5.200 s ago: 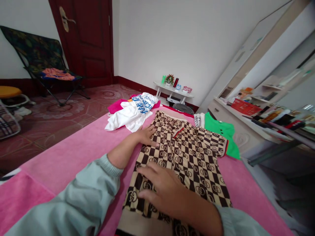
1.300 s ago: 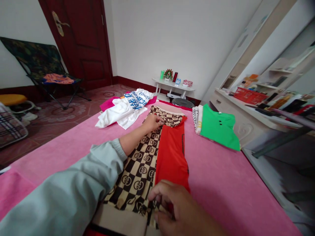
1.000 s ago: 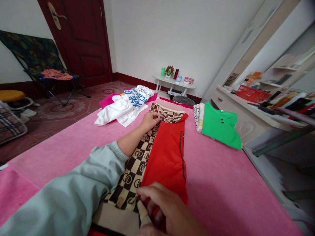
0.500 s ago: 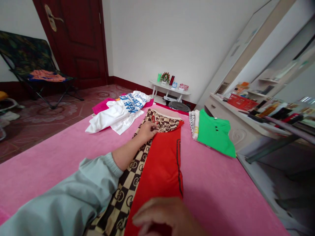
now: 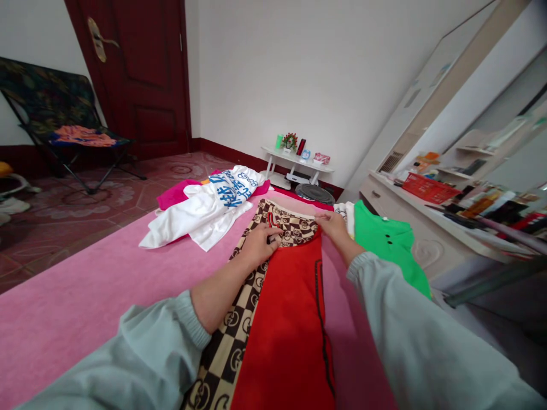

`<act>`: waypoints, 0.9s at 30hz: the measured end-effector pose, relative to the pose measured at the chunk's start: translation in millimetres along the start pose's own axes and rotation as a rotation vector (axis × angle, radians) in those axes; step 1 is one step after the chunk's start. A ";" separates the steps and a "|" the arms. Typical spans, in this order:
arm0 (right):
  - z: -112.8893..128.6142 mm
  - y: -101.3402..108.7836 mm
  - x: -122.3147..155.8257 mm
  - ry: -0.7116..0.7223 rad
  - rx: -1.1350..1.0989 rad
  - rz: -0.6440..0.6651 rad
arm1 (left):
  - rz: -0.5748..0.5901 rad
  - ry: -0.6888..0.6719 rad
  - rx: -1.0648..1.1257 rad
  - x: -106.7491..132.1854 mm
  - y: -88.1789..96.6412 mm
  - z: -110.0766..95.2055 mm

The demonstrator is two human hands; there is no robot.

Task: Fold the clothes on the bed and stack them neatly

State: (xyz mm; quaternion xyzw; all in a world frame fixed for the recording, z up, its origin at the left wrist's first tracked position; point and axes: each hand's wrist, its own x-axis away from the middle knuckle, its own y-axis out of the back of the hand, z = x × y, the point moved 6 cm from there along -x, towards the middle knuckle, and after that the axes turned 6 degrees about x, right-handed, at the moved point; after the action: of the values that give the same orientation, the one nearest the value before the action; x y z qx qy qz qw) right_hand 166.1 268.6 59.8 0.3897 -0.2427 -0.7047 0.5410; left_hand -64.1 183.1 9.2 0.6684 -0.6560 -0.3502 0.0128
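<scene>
A long pair of trousers (image 5: 286,319), red on one side and brown-and-cream checked on the other, lies lengthwise on a pink bedspread (image 5: 106,267). My left hand (image 5: 261,245) is closed on the cloth just below the checked waist end, its fingers curled over a fold. At the far right corner of that end, my right hand (image 5: 335,228) pinches the edge between thumb and fingers. Left of the trousers, a white T-shirt (image 5: 200,213) with blue lettering lies loosely on pink clothing. A green shirt (image 5: 384,230) lies beside my right forearm.
Beyond the bed stands a small white shelf (image 5: 273,151) with a plant and small items. A dresser with a red basket (image 5: 427,188) runs along the right. A folding chair (image 5: 47,97) holding orange cloth stands at the left, near a dark red door (image 5: 141,68).
My right hand has moved from the near end of the trousers to the far right waist corner and taken hold there. My left hand stays near the waist. The view has shifted slightly.
</scene>
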 end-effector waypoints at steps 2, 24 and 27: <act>12.5 -16.2 -9.0 0.050 0.055 0.028 | -0.004 0.003 0.006 0.6 -1.4 1.6; -27.2 4.9 -31.8 -0.120 0.075 -0.057 | -0.059 -0.019 -0.117 1.0 1.2 -5.2; -53.9 1.0 -26.8 -0.216 0.046 0.084 | -0.056 0.000 -0.124 1.2 3.4 -7.2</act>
State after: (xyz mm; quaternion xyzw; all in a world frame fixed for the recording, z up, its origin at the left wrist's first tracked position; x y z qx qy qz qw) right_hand 213.4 298.1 37.1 0.3133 -0.3317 -0.7135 0.5318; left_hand -63.6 178.4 15.7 0.6844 -0.6141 -0.3905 0.0443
